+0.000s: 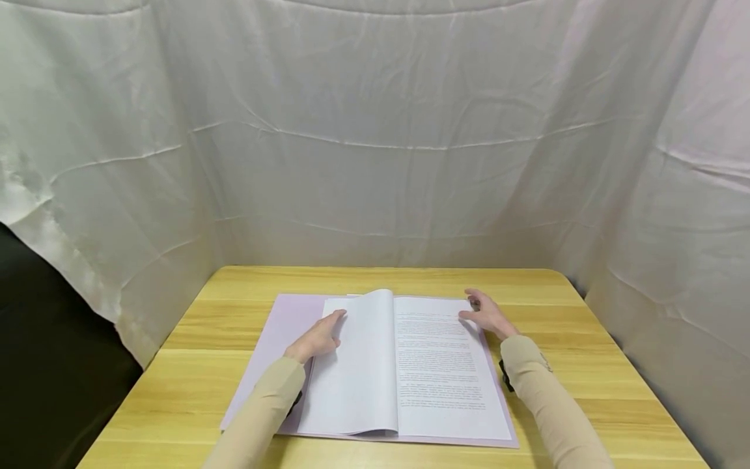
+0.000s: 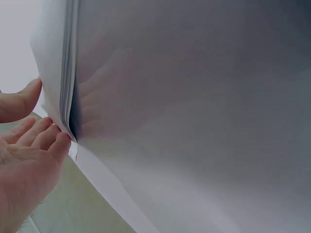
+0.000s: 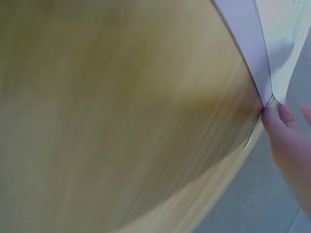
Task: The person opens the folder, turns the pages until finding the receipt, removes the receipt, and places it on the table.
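Observation:
A booklet of white sheets lies spread on the table, its left page [image 1: 354, 365] blank and bulging along the middle, its right page [image 1: 439, 371] covered in printed text. My left hand [image 1: 319, 337] is at the left page's outer edge, fingers extended. In the left wrist view its fingertips touch the edge of a stack of sheets [image 2: 69, 63], with the thumb apart from the fingers. My right hand [image 1: 486, 314] is at the upper right corner of the right page. The right wrist view shows fingers touching that corner, thumb and fingers spread; part of this hand is out of frame.
A pale purple cover [image 1: 293, 319] lies beneath the sheets and sticks out at the left and right. The wooden table [image 1: 193, 365] extends around it. Light grey curtains [image 1: 375, 195] hang behind and on both sides, with a black area [image 1: 53, 365] at the left.

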Demonstrator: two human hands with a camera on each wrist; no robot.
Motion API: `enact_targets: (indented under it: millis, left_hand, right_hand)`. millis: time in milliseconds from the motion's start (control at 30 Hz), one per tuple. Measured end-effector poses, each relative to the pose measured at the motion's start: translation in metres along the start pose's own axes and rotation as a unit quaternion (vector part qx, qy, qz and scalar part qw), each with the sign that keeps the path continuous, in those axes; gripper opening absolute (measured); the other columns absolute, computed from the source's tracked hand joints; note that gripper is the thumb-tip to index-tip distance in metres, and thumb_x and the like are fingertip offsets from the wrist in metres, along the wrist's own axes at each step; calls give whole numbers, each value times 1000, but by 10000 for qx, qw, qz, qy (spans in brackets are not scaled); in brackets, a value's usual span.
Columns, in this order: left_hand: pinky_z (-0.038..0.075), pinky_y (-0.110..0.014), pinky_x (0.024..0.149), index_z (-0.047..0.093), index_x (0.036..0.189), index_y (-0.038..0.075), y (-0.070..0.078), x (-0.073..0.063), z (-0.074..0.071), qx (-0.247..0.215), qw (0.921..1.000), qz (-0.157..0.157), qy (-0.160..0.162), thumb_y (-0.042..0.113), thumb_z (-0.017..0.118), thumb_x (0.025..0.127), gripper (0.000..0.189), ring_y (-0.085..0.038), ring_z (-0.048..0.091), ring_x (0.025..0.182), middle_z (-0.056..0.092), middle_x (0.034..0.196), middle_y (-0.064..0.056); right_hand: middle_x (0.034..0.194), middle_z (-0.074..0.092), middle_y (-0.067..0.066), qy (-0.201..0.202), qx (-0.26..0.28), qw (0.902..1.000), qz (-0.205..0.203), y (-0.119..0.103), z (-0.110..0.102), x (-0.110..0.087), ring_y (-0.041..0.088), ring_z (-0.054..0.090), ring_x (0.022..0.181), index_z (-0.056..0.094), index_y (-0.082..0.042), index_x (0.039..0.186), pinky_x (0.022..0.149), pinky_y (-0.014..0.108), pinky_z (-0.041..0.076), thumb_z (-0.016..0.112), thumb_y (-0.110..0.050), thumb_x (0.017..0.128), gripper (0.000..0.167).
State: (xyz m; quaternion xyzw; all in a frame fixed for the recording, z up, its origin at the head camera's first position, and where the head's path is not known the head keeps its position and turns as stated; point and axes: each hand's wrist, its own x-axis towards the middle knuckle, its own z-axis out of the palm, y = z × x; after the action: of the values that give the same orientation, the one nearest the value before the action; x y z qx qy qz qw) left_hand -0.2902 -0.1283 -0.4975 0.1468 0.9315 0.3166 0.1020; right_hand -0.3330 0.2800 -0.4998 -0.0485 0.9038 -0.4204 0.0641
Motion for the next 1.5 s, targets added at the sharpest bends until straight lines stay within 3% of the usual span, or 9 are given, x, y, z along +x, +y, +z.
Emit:
enact_targets:
  millis: [333, 500, 667, 800, 1000, 1100, 1233, 1400, 1500]
  left_hand:
    - [29, -55, 123, 39, 149, -2, 2, 0, 0, 87, 9999, -53, -39, -11, 62, 88, 66, -42, 36, 148, 42, 156, -25]
    - [30, -54, 123, 40, 149, -2, 2, 0, 1, 93, 9999, -53, -51, -11, 61, 89, 65, -41, 36, 148, 42, 156, -24]
    - [29, -55, 123, 40, 149, -2, 3, -1, -1, 74, 9999, -26, -77, -12, 60, 89, 64, -42, 36, 148, 42, 156, -24]
    - [30, -55, 123, 40, 149, -2, 3, -2, -1, 78, 9999, -23, -74, -11, 60, 89, 64, -42, 37, 147, 43, 155, -24]
    - [30, -56, 122, 41, 148, -3, 5, -3, -1, 30, 10000, 30, -47, -12, 61, 88, 64, -43, 38, 147, 44, 154, -25]
    - [30, -56, 123, 41, 148, -3, 4, -3, -1, 17, 10000, 27, -52, -12, 60, 89, 63, -43, 37, 147, 44, 154, -25]
    - [27, -57, 124, 41, 148, -4, 2, -2, -2, -118, 9998, 85, -101, -11, 58, 89, 62, -44, 35, 148, 42, 155, -26]
    - [32, -57, 121, 42, 145, -5, 1, -4, -3, -64, 9994, 341, -78, -11, 58, 87, 60, -46, 38, 144, 45, 152, -28]
    - [31, -56, 122, 42, 145, -5, 2, -4, -2, -19, 9995, 320, -67, -12, 57, 88, 60, -45, 38, 145, 45, 152, -27]
  right_hand:
    - [142, 45, 38, 569, -179, 9982, 8, -1, 3, 4, 52, 47, 130, 38, 8, 148, 111, 62, 42, 66, -12, 92, 66]
    - [119, 60, 34, 980, -101, 9951, -107, -3, 3, 5, 41, 60, 105, 41, 10, 145, 89, 45, 54, 66, -6, 89, 64]
    - [101, 66, 27, 1250, -219, 9918, -114, -6, 3, 4, 27, 60, 84, 57, 12, 129, 70, 26, 46, 67, -6, 89, 44]
    - [89, 65, 18, 1349, -343, 9902, -127, -6, 3, 4, 21, 54, 77, 69, 9, 107, 65, 24, 41, 68, -11, 93, 25]
    - [68, 48, 3, 1339, -480, 9895, -253, -5, 2, 3, 15, 42, 64, 64, 4, 86, 56, 25, 31, 65, -17, 97, 23]
    - [68, 47, 3, 1318, -525, 9896, -252, -6, 2, 2, 15, 42, 63, 60, 1, 82, 56, 24, 32, 64, -21, 98, 27]
    - [79, 59, 11, 1191, -446, 9918, -94, -9, 3, 2, 19, 49, 70, 61, 2, 89, 61, 25, 37, 64, -27, 98, 30]
    - [112, 70, 26, 874, -166, 9960, -67, -12, 4, -1, 27, 65, 91, 64, 4, 120, 73, 27, 49, 65, -30, 98, 41]
    - [118, 68, 29, 656, 69, 9977, -160, -13, 4, -2, 27, 68, 92, 58, 3, 134, 73, 28, 54, 65, -29, 98, 49]
